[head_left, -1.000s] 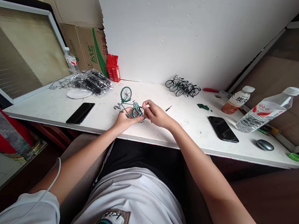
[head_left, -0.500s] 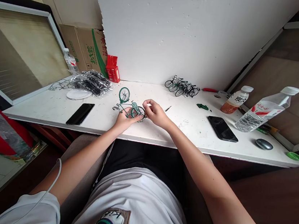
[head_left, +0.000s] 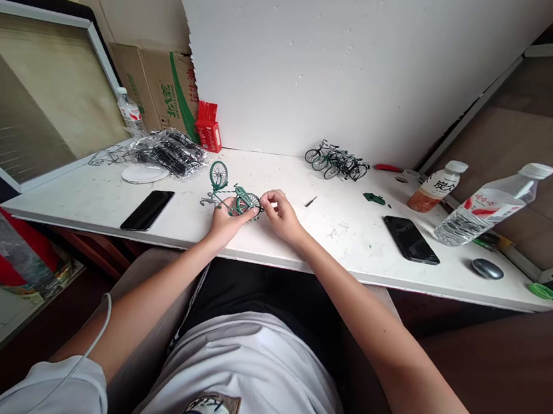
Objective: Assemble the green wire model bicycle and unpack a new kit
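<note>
A small green model bicycle point(head_left: 242, 197) is held on its side above the front of the table by my left hand point(head_left: 227, 223), whose fingers and thumb close round it near one wheel. Its other wheel point(head_left: 218, 175) sticks up at the left, turned away from the frame. My right hand point(head_left: 281, 216) is at the right-hand wheel, with thumb and forefinger pinched together at its edge. Whatever lies between those fingertips is too small to make out.
Several model bicycles point(head_left: 337, 161) stand at the back. Bagged black parts point(head_left: 175, 153) and a white disc point(head_left: 145, 173) lie left. Phones point(head_left: 148, 210) point(head_left: 411, 239) flank my hands. A green part point(head_left: 374, 197), bottles point(head_left: 435, 186) and a mouse point(head_left: 487, 268) are right.
Both hands and the model bicycle have shifted slightly to the left. The right hand's pinch stays at the wheel's edge, and the left hand keeps its hold.
</note>
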{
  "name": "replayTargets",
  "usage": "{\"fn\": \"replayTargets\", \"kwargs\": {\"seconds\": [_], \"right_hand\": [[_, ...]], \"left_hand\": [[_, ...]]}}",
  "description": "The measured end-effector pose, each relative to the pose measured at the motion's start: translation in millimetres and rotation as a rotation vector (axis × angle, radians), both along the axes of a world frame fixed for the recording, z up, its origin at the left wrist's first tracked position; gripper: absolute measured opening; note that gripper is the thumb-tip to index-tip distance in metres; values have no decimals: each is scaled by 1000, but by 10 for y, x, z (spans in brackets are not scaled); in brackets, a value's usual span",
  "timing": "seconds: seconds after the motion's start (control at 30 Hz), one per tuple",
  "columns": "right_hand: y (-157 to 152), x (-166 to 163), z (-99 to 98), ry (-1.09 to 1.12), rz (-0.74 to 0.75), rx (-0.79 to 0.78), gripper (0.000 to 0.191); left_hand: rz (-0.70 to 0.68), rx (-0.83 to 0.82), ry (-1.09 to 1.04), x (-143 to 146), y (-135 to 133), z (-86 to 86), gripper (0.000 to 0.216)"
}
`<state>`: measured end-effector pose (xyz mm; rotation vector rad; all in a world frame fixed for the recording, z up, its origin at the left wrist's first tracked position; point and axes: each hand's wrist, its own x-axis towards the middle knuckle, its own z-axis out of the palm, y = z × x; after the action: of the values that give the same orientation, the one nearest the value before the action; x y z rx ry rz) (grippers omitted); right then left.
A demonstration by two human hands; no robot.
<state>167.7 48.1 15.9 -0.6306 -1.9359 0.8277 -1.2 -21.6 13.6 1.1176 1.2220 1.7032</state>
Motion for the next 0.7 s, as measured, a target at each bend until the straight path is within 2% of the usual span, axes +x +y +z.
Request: {"fn": "replayTargets", "kwargs": {"seconds": [0.1, 0.37, 0.7], "right_hand": [[14, -17, -58, -15, 12, -30, 34], [-38, -44, -86, -6, -15, 41, 28], [-31, -33, -81, -4, 24, -39, 35]], "left_hand": [[-8, 16, -15, -12, 15, -28, 51], [-34, 33, 1, -20, 21, -52, 48], [-32, 10, 65, -18, -7, -6, 49]]}}
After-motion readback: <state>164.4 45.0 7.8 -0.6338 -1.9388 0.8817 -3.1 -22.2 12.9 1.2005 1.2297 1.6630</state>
